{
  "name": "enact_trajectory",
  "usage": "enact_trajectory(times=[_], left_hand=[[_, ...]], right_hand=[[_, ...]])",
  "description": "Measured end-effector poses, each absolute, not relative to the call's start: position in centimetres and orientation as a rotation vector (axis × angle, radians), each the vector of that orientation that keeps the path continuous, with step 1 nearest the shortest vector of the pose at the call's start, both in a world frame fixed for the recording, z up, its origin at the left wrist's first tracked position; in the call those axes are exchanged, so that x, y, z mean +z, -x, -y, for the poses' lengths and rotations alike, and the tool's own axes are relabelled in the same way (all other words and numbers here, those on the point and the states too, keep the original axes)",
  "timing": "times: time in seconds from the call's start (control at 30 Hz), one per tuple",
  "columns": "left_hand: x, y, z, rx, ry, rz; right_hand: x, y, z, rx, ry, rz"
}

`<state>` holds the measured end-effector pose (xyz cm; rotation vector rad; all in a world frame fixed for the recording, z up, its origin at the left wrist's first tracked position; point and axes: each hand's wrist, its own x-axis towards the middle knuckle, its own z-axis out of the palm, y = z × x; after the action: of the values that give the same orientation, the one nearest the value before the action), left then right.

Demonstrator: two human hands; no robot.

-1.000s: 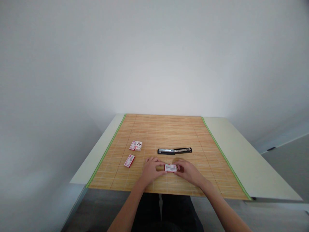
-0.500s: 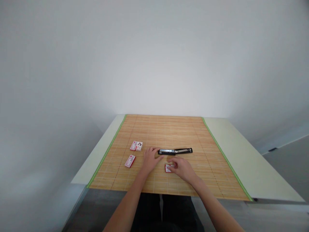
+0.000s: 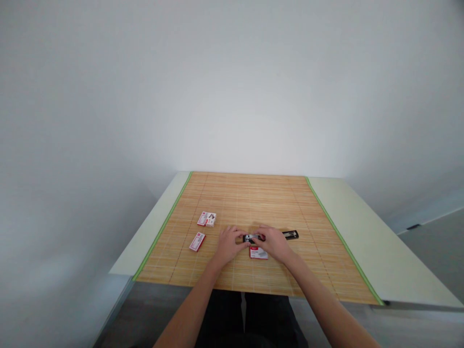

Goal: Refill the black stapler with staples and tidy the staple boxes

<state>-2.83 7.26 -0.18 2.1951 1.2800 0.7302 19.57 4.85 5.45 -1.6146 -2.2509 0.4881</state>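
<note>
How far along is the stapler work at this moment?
Looks done: one staple box lies on the bamboo mat just before the hands. In hand: left hand and right hand both rest on the opened black stapler. Whether staples are in is too small to tell. Left: the stapler is not closed; two more boxes lie untouched.

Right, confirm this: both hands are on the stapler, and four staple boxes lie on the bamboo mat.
Not four: the head view shows three staple boxes on the bamboo mat, at and. Both the left hand and right hand are on the stapler.
</note>
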Motion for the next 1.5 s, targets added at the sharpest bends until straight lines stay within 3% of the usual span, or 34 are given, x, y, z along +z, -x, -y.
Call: enact_trajectory(times=[0.8, 1.5], left_hand=[[0.0, 2.8, -7.3, 0.746, -2.177, -1.268], [-0.1, 0.8, -4.0, 1.098, -2.025, -1.343]], right_hand=[[5.5, -20.0, -6.9, 0.574, 1.555, 2.288], [4.0, -19.1, -3.4, 0.58, 1.862, 1.889]])
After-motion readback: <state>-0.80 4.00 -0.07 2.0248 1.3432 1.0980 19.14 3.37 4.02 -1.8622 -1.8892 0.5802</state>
